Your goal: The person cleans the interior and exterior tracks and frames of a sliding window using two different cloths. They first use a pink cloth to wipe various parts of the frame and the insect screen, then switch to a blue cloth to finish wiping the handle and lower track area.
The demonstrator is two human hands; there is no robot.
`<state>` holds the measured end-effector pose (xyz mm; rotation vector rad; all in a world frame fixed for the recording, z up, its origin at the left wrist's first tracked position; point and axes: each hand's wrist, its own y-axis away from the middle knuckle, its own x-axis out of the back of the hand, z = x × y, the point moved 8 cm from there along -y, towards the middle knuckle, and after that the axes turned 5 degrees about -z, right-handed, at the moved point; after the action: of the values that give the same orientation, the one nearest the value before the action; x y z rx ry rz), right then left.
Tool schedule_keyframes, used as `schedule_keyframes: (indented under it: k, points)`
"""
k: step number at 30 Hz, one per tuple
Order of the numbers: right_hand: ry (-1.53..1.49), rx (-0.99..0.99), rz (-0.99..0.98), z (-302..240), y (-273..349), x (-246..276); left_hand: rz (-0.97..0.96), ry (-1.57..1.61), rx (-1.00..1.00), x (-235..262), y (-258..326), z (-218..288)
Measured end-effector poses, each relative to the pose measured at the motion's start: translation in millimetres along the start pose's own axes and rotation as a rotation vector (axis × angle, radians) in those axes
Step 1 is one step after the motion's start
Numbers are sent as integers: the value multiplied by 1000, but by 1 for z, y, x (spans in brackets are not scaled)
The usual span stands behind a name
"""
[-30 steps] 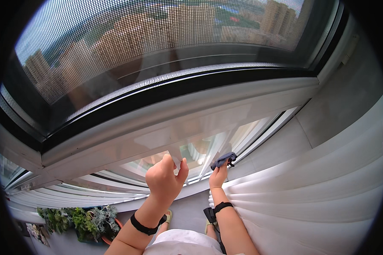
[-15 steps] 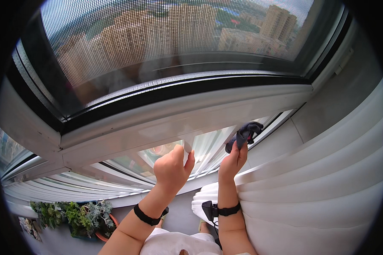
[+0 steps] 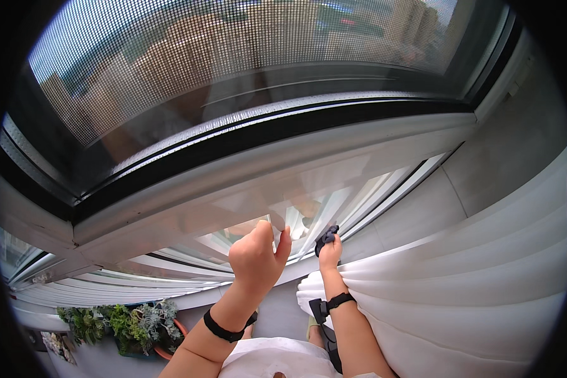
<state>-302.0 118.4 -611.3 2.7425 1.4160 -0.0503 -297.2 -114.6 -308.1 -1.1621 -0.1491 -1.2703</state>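
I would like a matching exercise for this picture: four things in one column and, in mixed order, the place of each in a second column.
Things
1. dark grey cloth
2. white pleated curtain
3. green potted plants
4. black wristband

Places
A. lower left corner, below the window frame
B. on the left hand's wrist
C. held in the right hand against the glass
D. right side, hanging beside the right forearm

Pairs: 1-C, 2-D, 3-A, 4-B

The left hand [image 3: 256,257] is seen left of the right hand [image 3: 329,252], both before the glass pane [image 3: 334,208]. The cloth [image 3: 326,237] is held atop the right hand. The curtain [image 3: 485,277] hangs right; potted plants [image 3: 120,318] sit lower left.
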Motion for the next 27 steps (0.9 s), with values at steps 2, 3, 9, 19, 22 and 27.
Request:
schedule_keyframes:
  k: [2,3,9,19,22,27]
  points:
    - [-295,133,52,-54,6,-19,16,-11,3,0,2,-7]
    - [-243,300,65,-99,10,-21,26,1,16,0,3,-7]
    - [221,1090,160,-307,31,-44,3,-4,11,1,-1,-4]
    - [-252,-312,172,56,22,-6,-62,-35,21,-2,3,0]
    - [-265,-294,208,26,30,-16,-9,-33,-3,0,4,-3]
    - [-210,430,-4,-206,59,-45,-47,74,39,3,1,-7]
